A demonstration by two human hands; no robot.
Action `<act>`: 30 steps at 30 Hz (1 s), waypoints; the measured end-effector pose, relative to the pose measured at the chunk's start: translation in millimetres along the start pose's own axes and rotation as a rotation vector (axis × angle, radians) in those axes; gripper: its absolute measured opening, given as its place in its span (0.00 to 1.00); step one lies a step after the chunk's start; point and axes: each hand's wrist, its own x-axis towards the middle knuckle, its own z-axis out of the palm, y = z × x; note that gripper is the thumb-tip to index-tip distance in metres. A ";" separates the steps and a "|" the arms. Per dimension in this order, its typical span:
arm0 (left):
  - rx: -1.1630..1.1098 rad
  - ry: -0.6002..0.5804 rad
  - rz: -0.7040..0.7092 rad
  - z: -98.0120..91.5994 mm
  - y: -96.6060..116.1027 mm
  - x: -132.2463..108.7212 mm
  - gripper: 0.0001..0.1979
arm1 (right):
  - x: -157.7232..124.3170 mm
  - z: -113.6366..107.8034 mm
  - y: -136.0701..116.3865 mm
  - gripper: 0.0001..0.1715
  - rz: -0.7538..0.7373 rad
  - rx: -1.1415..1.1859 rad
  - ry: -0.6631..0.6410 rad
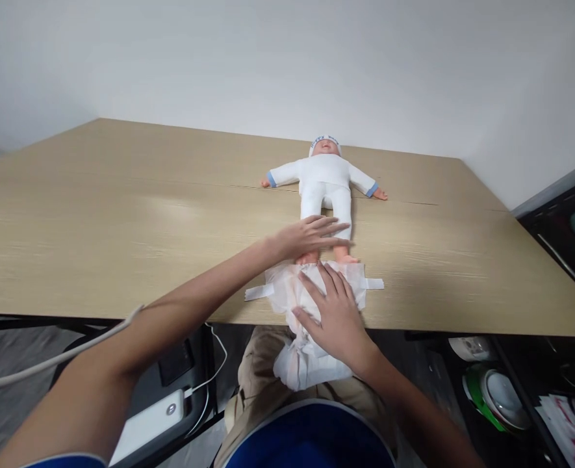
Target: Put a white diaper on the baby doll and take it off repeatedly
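Observation:
A baby doll (325, 170) in a white outfit with blue cuffs lies on its back on the table, arms spread and feet toward me. My left hand (311, 235) is stretched out over the doll's lower legs, fingers apart; whether it touches them I cannot tell. Below the feet a white diaper (287, 292) lies spread at the table's front edge, its two tabs sticking out sideways. Its lower part hangs over the edge toward my lap. My right hand (333, 315) rests on the diaper with fingers spread flat.
The wooden table (170, 247) reaches back to a white wall. A white power bank (151, 419) with a cable lies on a dark surface below left. A pale cable (67, 354) crosses near my left arm. A dark shelf with several items (504, 396) stands below right.

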 end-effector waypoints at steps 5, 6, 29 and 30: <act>-0.123 0.186 0.069 7.3 -4.8 11.6 0.15 | -2.3 2.2 0.7 0.40 0.001 0.018 0.001; -0.159 0.224 0.076 8.3 -6.0 13.9 0.13 | -2.2 2.5 1.4 0.41 0.002 0.024 -0.007; -0.659 0.516 -0.041 -115.4 -60.7 33.9 0.21 | 165.9 13.3 67.1 0.44 0.020 -0.023 -0.084; -0.650 0.516 -0.056 -116.3 -62.4 33.2 0.21 | 180.8 15.9 73.6 0.44 0.021 -0.029 -0.072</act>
